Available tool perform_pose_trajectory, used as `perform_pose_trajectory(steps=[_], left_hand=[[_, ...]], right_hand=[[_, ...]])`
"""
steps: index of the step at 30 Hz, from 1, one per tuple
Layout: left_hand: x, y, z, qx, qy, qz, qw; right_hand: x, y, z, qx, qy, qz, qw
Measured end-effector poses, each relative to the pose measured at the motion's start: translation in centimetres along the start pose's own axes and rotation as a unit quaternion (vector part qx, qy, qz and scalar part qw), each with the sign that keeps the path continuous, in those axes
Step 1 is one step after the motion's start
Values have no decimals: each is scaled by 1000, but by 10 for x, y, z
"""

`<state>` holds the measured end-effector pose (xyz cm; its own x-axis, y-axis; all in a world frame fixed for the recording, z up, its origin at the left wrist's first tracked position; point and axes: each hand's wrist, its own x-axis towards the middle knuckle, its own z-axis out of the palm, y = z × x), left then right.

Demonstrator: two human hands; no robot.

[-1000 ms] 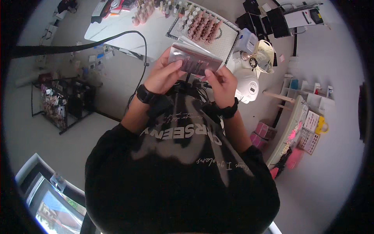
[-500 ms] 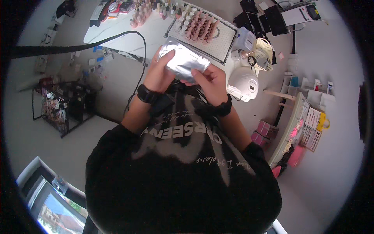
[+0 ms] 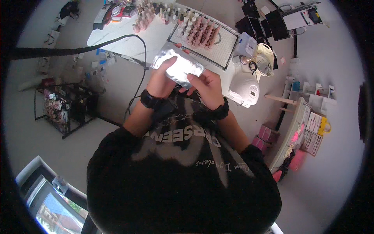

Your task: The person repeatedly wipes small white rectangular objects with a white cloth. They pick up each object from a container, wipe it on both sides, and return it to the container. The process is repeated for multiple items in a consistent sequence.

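The person's left hand [image 3: 160,82] and right hand [image 3: 209,89], thumbs on top, clasp a silver foil pouch [image 3: 180,69] firmly; a white nail lamp [image 3: 244,89] stands to the right.

White counter [image 3: 122,30] stretching across, and it's busy: small bottles [image 3: 145,17] crowd the far edge. In the middle sits a pale, dark-bordered mat [image 3: 226,54] bearing rows of pinkish pieces [image 3: 202,34], while a domed white device [image 3: 243,89] holds the right-hand end.
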<state>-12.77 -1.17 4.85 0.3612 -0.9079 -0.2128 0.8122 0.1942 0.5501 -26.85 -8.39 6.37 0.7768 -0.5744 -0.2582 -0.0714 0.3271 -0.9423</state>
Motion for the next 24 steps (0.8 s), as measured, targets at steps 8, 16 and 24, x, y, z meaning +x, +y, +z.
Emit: perform_pose_trajectory(steps=[8,16,24], left_hand=[[7,0,1,14,-10,15,1000],[3,6,10,51,-35,43,997],[5,-3,8,58,-80,58,993]], right_hand=[[4,-3,-3,20,-7,23,1000],[4,-4,-6,-14,-20,18,1000],[-1,-3,-9,14,-31,33,999]])
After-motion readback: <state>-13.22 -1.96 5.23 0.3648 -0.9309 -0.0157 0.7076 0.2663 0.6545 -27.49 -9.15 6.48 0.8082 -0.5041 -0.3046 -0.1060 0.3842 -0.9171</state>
